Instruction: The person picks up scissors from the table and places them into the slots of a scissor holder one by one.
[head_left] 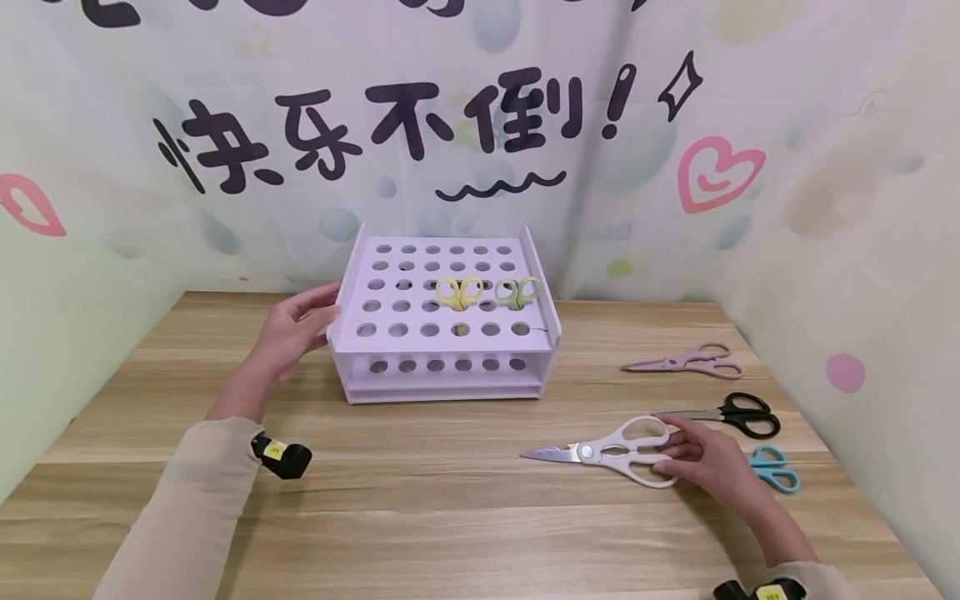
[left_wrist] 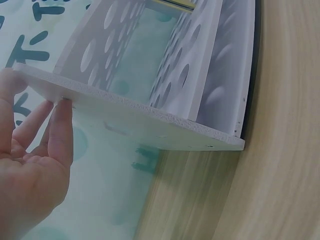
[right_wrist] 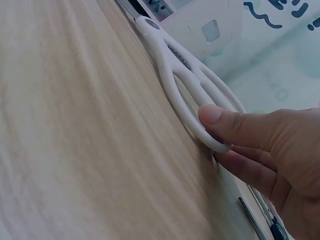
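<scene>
A white rack [head_left: 416,342] with rows of round holes stands at the middle back. My left hand [head_left: 294,332] holds the top of its left side panel [left_wrist: 135,120], with fingertips against the outer face and the thumb at the edge. Yellow-handled scissors [head_left: 459,293] and green-handled scissors [head_left: 517,293] stand in the rack, handles up. At the right, my right hand [head_left: 708,462] pinches the handle end of white kitchen scissors [head_left: 611,452] between thumb and fingers. The thumb [right_wrist: 212,115] lies over one handle loop. The blades, close together, point left toward the middle of the table.
Pink scissors [head_left: 686,361], black-handled scissors [head_left: 746,415] and blue-handled scissors [head_left: 778,468] lie along the right side of the wooden table [head_left: 420,517]. The last two are partly behind my right hand. A printed cloth wall [head_left: 315,225] stands close behind the rack.
</scene>
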